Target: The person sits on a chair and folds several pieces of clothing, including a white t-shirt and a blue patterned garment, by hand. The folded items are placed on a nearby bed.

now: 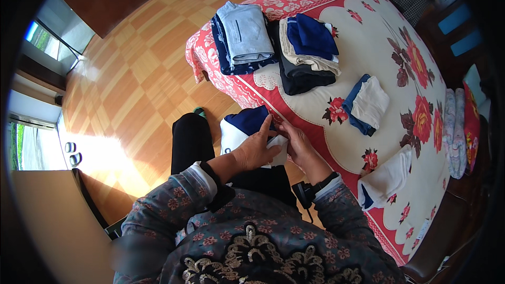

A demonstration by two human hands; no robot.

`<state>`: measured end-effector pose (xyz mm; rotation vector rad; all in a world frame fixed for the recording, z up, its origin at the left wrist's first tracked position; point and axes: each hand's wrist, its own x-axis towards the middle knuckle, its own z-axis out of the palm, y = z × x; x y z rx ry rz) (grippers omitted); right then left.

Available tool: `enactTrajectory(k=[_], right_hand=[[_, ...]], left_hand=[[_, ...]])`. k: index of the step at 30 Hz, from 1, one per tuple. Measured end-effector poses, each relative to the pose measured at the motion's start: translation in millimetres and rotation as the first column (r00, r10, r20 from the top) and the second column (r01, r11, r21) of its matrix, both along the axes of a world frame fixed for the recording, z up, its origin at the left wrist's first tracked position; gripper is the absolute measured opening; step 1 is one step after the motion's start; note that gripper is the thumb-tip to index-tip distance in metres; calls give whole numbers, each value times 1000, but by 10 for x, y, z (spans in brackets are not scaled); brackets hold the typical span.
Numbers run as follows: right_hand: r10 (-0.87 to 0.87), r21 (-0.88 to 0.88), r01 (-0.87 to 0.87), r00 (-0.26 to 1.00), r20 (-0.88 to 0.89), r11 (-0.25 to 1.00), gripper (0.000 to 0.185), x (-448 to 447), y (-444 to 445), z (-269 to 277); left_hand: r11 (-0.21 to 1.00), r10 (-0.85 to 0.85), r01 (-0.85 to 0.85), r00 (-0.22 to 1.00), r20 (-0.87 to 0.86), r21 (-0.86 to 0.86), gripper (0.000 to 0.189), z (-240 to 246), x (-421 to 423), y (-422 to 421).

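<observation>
A white and navy garment [247, 123] lies over my lap by the edge of the bed. My left hand [256, 146] rests over its right part, index finger stretched upward. My right hand [296, 142] is at the garment's right edge, with white cloth between the two hands; its fingertips are partly hidden, and a firm grip cannot be made out. On the bed are a stack with light grey folded clothing [246, 33] on dark patterned cloth, and a stack with a blue garment [313, 35] over beige and black ones.
The floral bedspread [347, 79] covers the bed. Folded white and denim-blue cloth [369, 102] and a folded white cloth [384, 177] lie on it. Rolled patterned fabric [453, 134] stands at the far right. A person [412, 2] is near the bed's upper right corner.
</observation>
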<state>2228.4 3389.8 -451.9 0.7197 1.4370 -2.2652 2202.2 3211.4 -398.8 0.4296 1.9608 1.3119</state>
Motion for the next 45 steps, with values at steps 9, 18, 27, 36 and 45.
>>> enactTrajectory(k=[9, 18, 27, 36, 45], right_hand=[[320, 304, -281, 944, -84, 910, 32, -133, -106, 37], [230, 51, -240, 962, 150, 970, 41, 90, 161, -21], [251, 257, -202, 952, -176, 945, 57, -33, 78, 194], [172, 60, -170, 984, -35, 984, 41, -295, 112, -58], [128, -114, -132, 991, -42, 985, 38, -349, 181, -165]], left_hand=[[830, -164, -8, 952, 258, 558, 55, -251, 173, -728], [874, 445, -481, 849, 285, 69, 68, -653, -22, -1122], [968, 158, -198, 958, 238, 153, 44, -583, -475, -965], [992, 123, -125, 989, 87, 9, 39, -507, -571, -1033], [984, 124, -118, 992, 35, -131, 38, -309, -646, -1027]])
